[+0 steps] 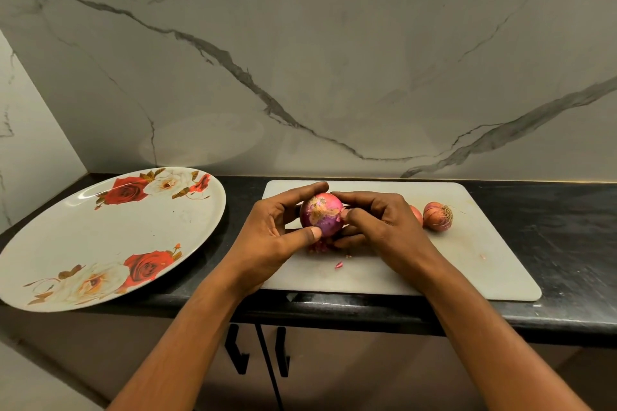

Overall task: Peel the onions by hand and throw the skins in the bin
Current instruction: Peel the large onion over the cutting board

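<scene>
A rose-patterned round plate (100, 233) lies left on the black tabletop (567, 243), beside a pale, round-cornered cutting board (467, 260). On the board sit a papery whole onion (437, 216) and another onion (416, 212) half hidden behind the right grip (384, 227), with pink skin scraps (339, 265) nearby. The glossy purple onion (322, 215), patched with golden skin, is held over the board. The left grip (277, 237) curls round it and the right grip pinches skin at its side.
</scene>
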Demonstrator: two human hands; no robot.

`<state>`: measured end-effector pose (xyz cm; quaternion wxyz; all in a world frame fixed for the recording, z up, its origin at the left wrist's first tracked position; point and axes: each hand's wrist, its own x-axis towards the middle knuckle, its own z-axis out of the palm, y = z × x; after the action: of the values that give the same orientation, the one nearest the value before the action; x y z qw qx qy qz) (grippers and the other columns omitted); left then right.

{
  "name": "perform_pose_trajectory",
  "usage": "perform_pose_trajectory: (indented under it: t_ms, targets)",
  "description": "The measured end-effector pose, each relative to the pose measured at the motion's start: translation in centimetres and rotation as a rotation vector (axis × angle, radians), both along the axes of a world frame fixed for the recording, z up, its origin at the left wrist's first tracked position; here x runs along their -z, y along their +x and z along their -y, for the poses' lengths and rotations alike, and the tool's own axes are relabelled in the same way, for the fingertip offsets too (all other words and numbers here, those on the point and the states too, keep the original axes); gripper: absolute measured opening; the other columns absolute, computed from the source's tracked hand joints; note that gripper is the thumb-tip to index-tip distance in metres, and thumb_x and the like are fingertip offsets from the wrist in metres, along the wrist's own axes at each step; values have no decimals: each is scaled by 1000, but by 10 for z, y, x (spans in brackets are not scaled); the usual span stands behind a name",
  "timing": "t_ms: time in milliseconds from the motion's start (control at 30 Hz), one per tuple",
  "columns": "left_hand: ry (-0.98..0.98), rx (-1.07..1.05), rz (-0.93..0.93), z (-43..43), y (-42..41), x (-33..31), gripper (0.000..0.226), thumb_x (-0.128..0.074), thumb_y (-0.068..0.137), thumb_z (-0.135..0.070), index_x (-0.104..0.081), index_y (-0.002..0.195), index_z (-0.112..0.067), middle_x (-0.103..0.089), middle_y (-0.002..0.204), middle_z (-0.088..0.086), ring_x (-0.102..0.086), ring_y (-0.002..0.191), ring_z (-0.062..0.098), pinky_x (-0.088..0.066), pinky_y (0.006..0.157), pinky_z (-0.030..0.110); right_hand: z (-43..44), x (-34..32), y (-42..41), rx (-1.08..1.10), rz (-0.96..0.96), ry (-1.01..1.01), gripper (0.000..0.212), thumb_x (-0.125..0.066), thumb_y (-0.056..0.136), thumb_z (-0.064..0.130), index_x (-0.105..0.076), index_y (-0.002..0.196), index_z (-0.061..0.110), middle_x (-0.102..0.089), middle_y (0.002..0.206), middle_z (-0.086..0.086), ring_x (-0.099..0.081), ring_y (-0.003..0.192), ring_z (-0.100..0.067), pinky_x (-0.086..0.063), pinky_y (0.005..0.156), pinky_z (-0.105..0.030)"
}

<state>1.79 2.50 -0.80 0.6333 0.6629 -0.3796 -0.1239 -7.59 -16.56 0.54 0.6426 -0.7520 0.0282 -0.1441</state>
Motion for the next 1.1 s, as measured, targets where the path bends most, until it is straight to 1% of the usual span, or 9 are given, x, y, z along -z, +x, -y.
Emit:
perform_pose_trajectory:
  t_ms: [100, 233, 367, 533, 633, 767, 933, 1033, 1100]
  targets:
    - [7, -22, -13, 1, 0, 0, 63, -76, 90, 4, -59, 147, -19, -64, 145, -4, -63, 132, 19, -55, 107, 46, 0, 1, 0, 10, 7, -5, 35, -57, 103, 2, -71, 134, 12, -80, 110, -6, -80, 90, -25, -66, 79, -38]
    - [-12, -55, -25, 4, -4, -2, 65, -83, 85, -16, -60, 146, -21, -66, 141, -5, -66, 127, 18, -57, 104, 41, 1, 5, 1, 17, 15, -38, 42, -55, 100, -6, -70, 135, 14, -80, 114, -5, -80, 92, -26, -66, 84, -42]
    - [-47, -63, -62, 4, -2, 0, 61, -87, 85, -19, -64, 142, -23, -68, 137, 2, -67, 125, 28, -57, 103, 44, 2, 7, 2, 42, 44, -47, 40, -58, 99, -8, -73, 130, 12, -81, 107, -4, -81, 89, -27, -66, 83, -39]
    - [-145, -110, -167, 2, -2, -2, 56, -86, 80, -19, -68, 133, -17, -71, 128, 8, -73, 114, 29, -62, 94, 49, 6, 8, 4, 114, 83, -25, 30, -61, 98, -10, -79, 116, 5, -82, 100, -7, -81, 87, -26, -66, 84, -38]
    - [-162, -115, -185, 3, -2, -3, 55, -85, 78, -22, -68, 130, -17, -71, 127, 6, -73, 114, 30, -62, 91, 54, 5, 7, 3, 87, 90, -40, 25, -69, 98, 0, -78, 120, 6, -82, 104, -6, -81, 93, -22, -65, 86, -41]
    - [-134, -90, -181, 5, -1, -3, 54, -84, 84, -16, -69, 135, -23, -66, 135, 10, -73, 116, 31, -60, 96, 55, 1, 2, 1, -1, 31, 48, 30, -68, 101, 13, -72, 131, 12, -81, 105, -8, -80, 92, -28, -66, 83, -43]
    - [-100, -10, -191, 1, 2, -1, 58, -78, 88, -9, -63, 143, -20, -68, 137, 5, -70, 120, 34, -58, 101, 55, 2, 1, 1, 1, 3, 43, 34, -67, 102, 11, -69, 136, 12, -81, 104, -8, -81, 86, -29, -66, 80, -39]
    - [-91, -9, -180, 1, 2, 0, 58, -76, 90, -7, -62, 145, -18, -67, 139, 5, -68, 124, 33, -57, 102, 57, 2, 1, 1, -8, 10, 53, 35, -70, 99, 11, -71, 133, 14, -81, 108, -2, -81, 91, -24, -66, 79, -35]
    - [-79, -13, -161, 1, 2, 0, 59, -76, 89, -7, -62, 145, -18, -66, 140, 6, -68, 125, 33, -56, 103, 57, 2, 1, 1, -26, 20, 36, 39, -76, 95, 13, -71, 134, 15, -80, 114, -1, -80, 98, -21, -66, 82, -37]
